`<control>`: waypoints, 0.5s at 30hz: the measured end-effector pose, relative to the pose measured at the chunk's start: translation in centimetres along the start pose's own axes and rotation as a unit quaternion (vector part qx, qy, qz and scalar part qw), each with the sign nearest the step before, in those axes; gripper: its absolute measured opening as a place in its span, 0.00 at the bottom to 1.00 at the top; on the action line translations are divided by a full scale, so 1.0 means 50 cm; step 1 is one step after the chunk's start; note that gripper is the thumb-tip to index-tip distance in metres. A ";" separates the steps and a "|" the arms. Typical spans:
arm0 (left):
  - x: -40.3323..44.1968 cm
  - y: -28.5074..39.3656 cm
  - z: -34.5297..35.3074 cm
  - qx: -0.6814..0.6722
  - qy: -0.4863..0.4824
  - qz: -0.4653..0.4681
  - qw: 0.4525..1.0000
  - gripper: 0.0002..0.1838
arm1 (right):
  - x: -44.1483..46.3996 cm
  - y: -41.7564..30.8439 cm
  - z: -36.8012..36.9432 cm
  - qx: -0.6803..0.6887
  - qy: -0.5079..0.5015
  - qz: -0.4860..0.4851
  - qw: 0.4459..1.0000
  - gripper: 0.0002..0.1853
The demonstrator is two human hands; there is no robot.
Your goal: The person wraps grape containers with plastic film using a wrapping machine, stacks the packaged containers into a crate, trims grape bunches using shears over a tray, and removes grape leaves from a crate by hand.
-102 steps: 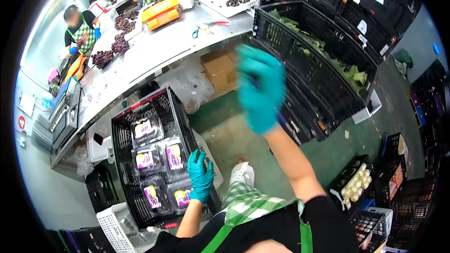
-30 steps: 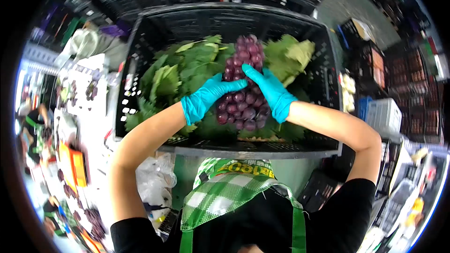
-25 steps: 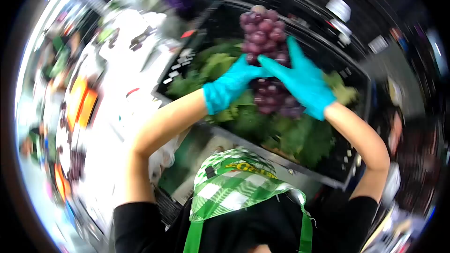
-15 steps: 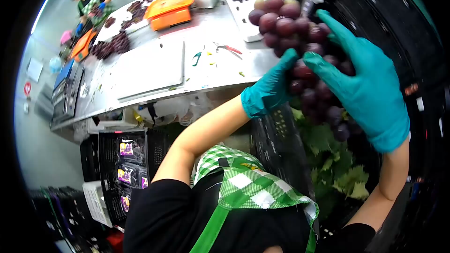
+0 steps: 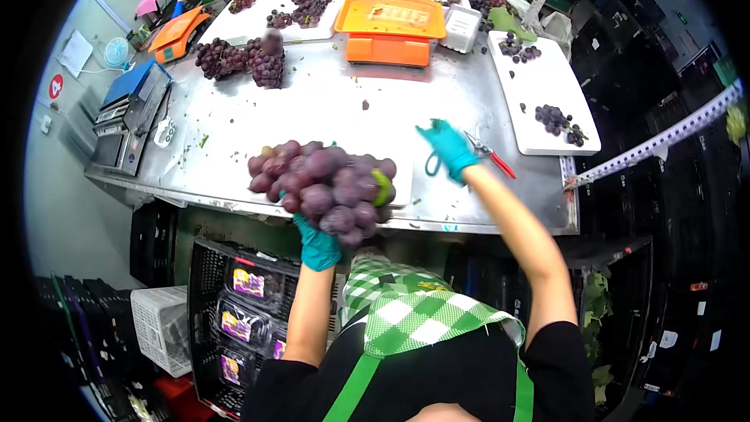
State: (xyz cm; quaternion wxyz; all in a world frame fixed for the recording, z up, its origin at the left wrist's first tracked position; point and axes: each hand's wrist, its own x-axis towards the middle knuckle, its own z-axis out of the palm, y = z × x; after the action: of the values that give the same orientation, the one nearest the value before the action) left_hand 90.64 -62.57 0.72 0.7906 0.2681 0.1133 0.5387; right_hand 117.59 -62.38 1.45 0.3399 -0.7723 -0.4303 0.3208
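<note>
My left hand (image 5: 319,247), in a teal glove, holds up a large bunch of dark purple grapes (image 5: 328,187) from below, at the near edge of the metal table (image 5: 469,223); most of its fingers are hidden behind the fruit. My right hand (image 5: 447,148), also gloved, is over the table at the green-handled scissors (image 5: 432,164). Its fingers look bent, but whether they grip the scissors is unclear. Just right of it lie red-handled snips (image 5: 500,162). Beneath the grapes is a white board (image 5: 400,180).
An orange scale (image 5: 389,48) stands mid-table, with grape bunches (image 5: 226,60) left of it. White trays (image 5: 539,82) hold more grapes. Two people work across the table. A black crate (image 5: 205,344) with labelled packs is below left; a leaf crate (image 5: 625,305) is below right.
The view has turned from the leaf crate to the table. The grapes, earlier between both hands, are now on my left hand alone. My right hand has let go and moved to the scissors.
</note>
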 end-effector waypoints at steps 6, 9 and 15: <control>0.118 0.104 -0.124 0.000 0.081 0.077 0.994 0.28 | 0.015 0.104 0.244 -0.166 0.069 0.078 0.981 0.42; 0.161 0.102 -0.140 -0.003 0.087 0.068 0.994 0.28 | 0.023 0.108 0.207 -0.153 0.066 0.093 0.982 0.41; 0.201 0.053 -0.133 -0.014 0.089 0.030 0.995 0.27 | 0.028 0.161 0.101 -0.141 0.165 0.069 0.974 0.42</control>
State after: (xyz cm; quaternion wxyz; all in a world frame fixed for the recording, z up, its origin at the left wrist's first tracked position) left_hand 89.40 -50.70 -2.24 0.7643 0.2113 0.1677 0.5857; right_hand 117.77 -63.07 -8.13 0.2710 -0.8825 -0.3551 0.1471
